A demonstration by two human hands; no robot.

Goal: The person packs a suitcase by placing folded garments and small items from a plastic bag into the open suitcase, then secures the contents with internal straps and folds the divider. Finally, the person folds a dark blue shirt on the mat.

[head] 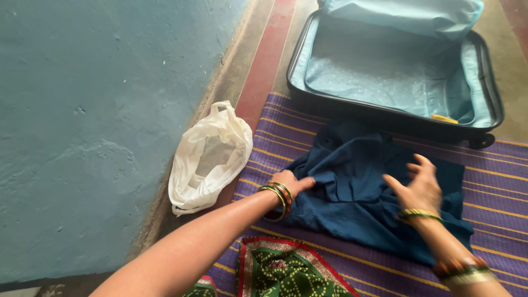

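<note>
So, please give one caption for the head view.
Two hands, left hand and right hand, on dark blue cloth before an open suitcase.

Crumpled white plastic bag against teal wall; open black suitcase, pale-blue lining; purple striped mat; green dotted cloth.

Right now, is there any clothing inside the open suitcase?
No, the suitcase shows only its bare light blue lining; the dark blue cloth lies on the mat in front of it.

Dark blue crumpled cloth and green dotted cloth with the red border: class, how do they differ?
The dark blue crumpled cloth is plain; the green dotted cloth with the red border is patterned. The left hand grips the blue one and the right hand hovers above it; the green lies untouched. Both rest on the purple striped mat.
</note>
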